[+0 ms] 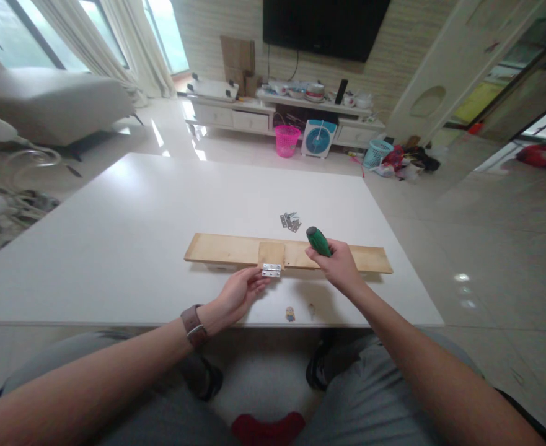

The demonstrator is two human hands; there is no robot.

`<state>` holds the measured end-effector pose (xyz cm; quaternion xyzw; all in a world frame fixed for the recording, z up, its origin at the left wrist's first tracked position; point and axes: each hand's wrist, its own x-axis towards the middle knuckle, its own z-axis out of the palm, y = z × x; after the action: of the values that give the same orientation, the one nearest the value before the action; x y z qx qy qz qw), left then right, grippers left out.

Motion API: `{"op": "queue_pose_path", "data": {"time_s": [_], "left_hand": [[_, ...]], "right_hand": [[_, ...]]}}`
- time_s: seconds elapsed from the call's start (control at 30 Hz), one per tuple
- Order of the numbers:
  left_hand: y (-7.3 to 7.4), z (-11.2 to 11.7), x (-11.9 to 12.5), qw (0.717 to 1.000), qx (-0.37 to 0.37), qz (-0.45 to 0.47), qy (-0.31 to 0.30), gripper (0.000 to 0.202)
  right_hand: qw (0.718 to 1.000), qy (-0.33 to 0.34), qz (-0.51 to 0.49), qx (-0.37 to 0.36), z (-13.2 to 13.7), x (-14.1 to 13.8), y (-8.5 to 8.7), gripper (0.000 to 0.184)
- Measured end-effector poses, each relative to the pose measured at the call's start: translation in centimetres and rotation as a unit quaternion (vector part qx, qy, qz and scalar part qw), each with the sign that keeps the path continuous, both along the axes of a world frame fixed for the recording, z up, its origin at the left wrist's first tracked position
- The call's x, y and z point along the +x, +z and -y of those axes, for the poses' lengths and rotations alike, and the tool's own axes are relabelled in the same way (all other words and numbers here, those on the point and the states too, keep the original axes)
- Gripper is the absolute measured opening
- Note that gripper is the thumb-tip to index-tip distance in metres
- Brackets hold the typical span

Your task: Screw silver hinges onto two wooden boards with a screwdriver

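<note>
A long wooden board (226, 248) lies across the white table, with a short wooden block (271, 253) at its middle. At the block's near edge is a silver hinge (271, 271) with screw holes. My left hand (242, 291) pinches the hinge's left end between thumb and fingers. Wrapped around a green-handled screwdriver (319, 241) is my right hand (340, 266), over the right half of the board. The handle points up and away; the shaft and tip are hidden by the hand. Beyond the board lies a small pile of hinges and screws (291, 222).
The white table (114, 248) has stickers (290, 314) near its front edge. Past it stand a pink basket (286, 140), a blue fan (319, 138) and a low TV cabinet (251, 119). A sofa (54, 99) is at the left.
</note>
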<state>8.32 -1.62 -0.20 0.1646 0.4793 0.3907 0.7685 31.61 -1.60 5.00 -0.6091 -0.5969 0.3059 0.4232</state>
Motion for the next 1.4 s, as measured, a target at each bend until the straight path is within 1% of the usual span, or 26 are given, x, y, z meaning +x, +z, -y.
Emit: {"op": "queue_pose_path", "data": {"time_s": [0.13, 0.27, 0.4, 0.53, 0.7, 0.83, 0.93, 1.07, 1.23, 1.4], "left_hand": [[-0.6, 0.1, 0.0, 0.999, 0.032, -0.016, -0.005, 0.019], [-1.3, 0.2, 0.1, 0.998, 0.048, -0.031, -0.017, 0.016], [-1.5, 0.2, 0.5, 0.998, 0.048, -0.027, -0.031, 0.015], [-1.5, 0.0, 1.2, 0.999, 0.042, -0.026, -0.022, 0.013], [-1.5, -0.1, 1.8, 0.998, 0.049, -0.036, -0.024, 0.014], [-1.2, 0.1, 2.1, 0.998, 0.04, -0.043, -0.023, 0.015], [-1.0, 0.1, 2.4, 0.998, 0.035, -0.045, -0.025, 0.019], [-0.9, 0.2, 2.5, 0.998, 0.038, -0.046, -0.033, 0.021], [-1.1, 0.2, 2.3, 0.998, 0.037, -0.043, -0.037, 0.018], [-1.7, 0.0, 2.1, 0.997, 0.05, -0.036, -0.052, 0.014]], "right_hand": [[0.999, 0.002, -0.033, -0.022, 0.1, -0.1, -0.2, 0.037], [0.996, 0.004, -0.083, -0.036, 0.4, -0.4, 0.2, 0.036], [0.988, -0.005, -0.15, -0.018, 0.6, -0.7, 0.5, 0.037], [0.982, -0.03, -0.186, 0.021, 0.6, -0.7, 0.8, 0.045], [0.981, -0.056, -0.161, 0.088, 0.2, -0.5, 1.4, 0.049], [0.983, -0.053, -0.13, 0.114, -0.2, -0.5, 1.7, 0.054], [0.983, -0.051, -0.11, 0.139, -0.8, -0.5, 1.9, 0.05], [0.977, -0.041, -0.113, 0.175, -1.4, -0.8, 2.1, 0.042], [0.983, -0.012, -0.086, 0.159, -1.6, -1.1, 2.3, 0.036], [0.988, -0.001, -0.074, 0.139, -1.7, -0.9, 2.7, 0.039]]}}
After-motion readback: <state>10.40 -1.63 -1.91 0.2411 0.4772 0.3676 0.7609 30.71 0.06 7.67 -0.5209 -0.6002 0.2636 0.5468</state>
